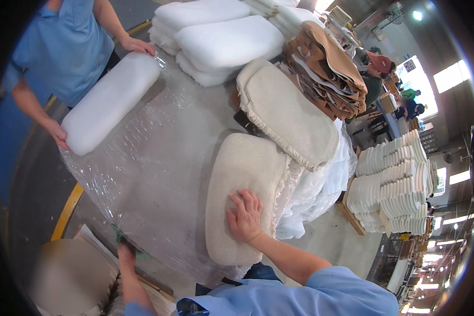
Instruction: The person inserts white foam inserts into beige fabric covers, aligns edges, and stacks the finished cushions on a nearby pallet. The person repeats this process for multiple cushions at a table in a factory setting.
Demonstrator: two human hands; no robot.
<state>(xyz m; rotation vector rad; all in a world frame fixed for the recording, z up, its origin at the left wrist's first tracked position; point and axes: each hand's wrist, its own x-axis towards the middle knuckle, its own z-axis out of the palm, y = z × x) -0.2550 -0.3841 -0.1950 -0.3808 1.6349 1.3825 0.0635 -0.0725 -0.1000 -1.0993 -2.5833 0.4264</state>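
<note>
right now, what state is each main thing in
right hand, open, on the near beige pad
left hand, at a green cloth, grip unclear
near beige pad, lying flat
far beige pads, stacked
white pads, stacked
long white pad, held by a co-worker
brown sheets, piled unevenly
clear plastic, spread, wrinkled

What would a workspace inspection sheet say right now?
Surface: gray tabletop covered in clear plastic film.
Work items: beige oblong fleecy pad; similar beige pads beyond.
Clutter: brown flexible sheets piled; white fluffy oblong bundles stacked.
Hands: right hand spread on the nearest beige pad; left hand at green cloth, grip unclear.
Cables: nothing seen.
Surroundings: co-worker in blue shirt holding white oblong pad; white curved pieces stacked on wooden pallet.
</note>
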